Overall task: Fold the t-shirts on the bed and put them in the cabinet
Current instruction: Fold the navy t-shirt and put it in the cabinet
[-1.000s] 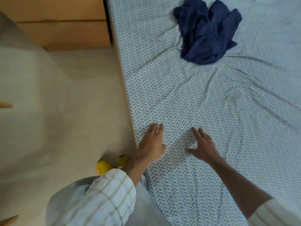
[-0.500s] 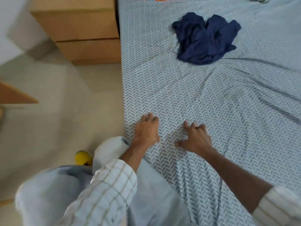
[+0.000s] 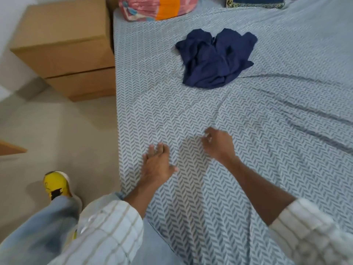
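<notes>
A crumpled navy-blue t-shirt (image 3: 215, 58) lies in a heap on the bed (image 3: 277, 131), which is covered with a grey-and-white herringbone sheet. My left hand (image 3: 156, 165) lies flat on the sheet near the bed's left edge, fingers straight. My right hand (image 3: 217, 144) is beside it, a little further in, with its fingers loosely curled over the sheet and holding nothing. Both hands are well short of the t-shirt.
A light wooden bedside unit with drawers (image 3: 65, 48) stands left of the bed. A pink-and-orange bundle (image 3: 154, 7) and a dark patterned cushion (image 3: 254, 0) lie at the bed's head. My yellow shoe (image 3: 55, 186) is on the floor; a wooden edge (image 3: 11, 148) juts in at left.
The view has tilted up, showing more of the bed's head. My right hand has lifted and moved forward with its fingers curling; my left hand stays flat on the sheet.
</notes>
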Demonstrator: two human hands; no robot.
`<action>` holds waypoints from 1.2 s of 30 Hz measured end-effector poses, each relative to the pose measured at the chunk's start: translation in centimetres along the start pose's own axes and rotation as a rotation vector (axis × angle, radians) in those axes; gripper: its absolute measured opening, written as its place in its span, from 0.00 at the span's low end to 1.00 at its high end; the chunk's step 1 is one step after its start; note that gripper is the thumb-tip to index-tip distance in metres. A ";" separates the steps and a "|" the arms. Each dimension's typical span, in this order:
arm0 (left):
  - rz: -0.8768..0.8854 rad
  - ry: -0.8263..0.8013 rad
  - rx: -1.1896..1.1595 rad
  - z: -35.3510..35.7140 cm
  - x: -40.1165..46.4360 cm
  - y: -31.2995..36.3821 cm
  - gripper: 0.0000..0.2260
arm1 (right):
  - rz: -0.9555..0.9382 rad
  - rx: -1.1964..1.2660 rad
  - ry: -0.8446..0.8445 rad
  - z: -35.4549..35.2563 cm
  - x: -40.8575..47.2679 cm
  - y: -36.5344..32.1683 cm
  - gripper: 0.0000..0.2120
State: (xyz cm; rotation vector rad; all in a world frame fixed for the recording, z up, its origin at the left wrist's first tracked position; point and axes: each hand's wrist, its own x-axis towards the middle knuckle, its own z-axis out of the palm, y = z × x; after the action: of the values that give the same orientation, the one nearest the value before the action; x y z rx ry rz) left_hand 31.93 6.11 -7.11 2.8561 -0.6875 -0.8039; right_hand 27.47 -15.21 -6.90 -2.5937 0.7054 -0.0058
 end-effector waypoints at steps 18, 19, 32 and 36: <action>0.065 -0.003 0.092 -3.1 9.3 -0.9 0.48 | 0.048 -0.009 0.305 1.8 19.0 -2.8 0.11; 0.061 -0.001 0.095 -3.0 9.2 -0.8 0.48 | 0.026 0.033 0.311 2.1 16.8 -3.0 0.10; 0.260 0.145 -0.410 -1.4 -2.4 0.7 0.23 | -0.209 0.437 0.043 2.0 -12.0 -2.6 0.08; 0.351 0.352 -0.422 -1.9 -6.2 1.6 0.11 | -0.215 0.491 -0.040 -1.6 -14.1 -2.3 0.16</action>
State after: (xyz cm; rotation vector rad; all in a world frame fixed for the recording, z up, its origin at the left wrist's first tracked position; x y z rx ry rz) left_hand 27.54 7.40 -2.17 2.3194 -0.8188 -0.3312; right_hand 16.13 -7.35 -2.95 -2.1734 0.3510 -0.1713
